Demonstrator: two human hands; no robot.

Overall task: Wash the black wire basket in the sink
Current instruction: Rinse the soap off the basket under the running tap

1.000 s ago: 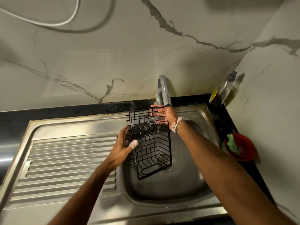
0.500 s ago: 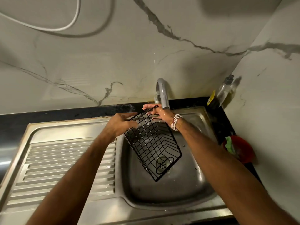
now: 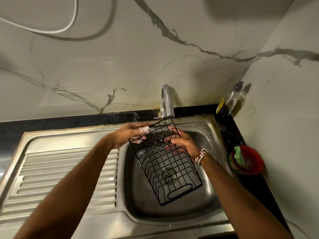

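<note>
Head view: black wire basket (image 3: 165, 163), tilted over the sink (image 3: 205, 195) basin, top edge just under the tap (image 3: 167, 100). Your left hand (image 3: 126, 136), sudsy, grips its upper left rim; your right hand (image 3: 183, 144) curls round the right wall. Advice: rub every wire, turning each face to the tap.

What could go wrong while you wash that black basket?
1. The left hand looks soapy and the right hand wet, so the basket, held in the air over the sink, might slip and clang down.
2. Its top edge is right by the tap, so it could bump it.
3. Fingers curl round thin wires; a sudden twist might pinch them.
</note>
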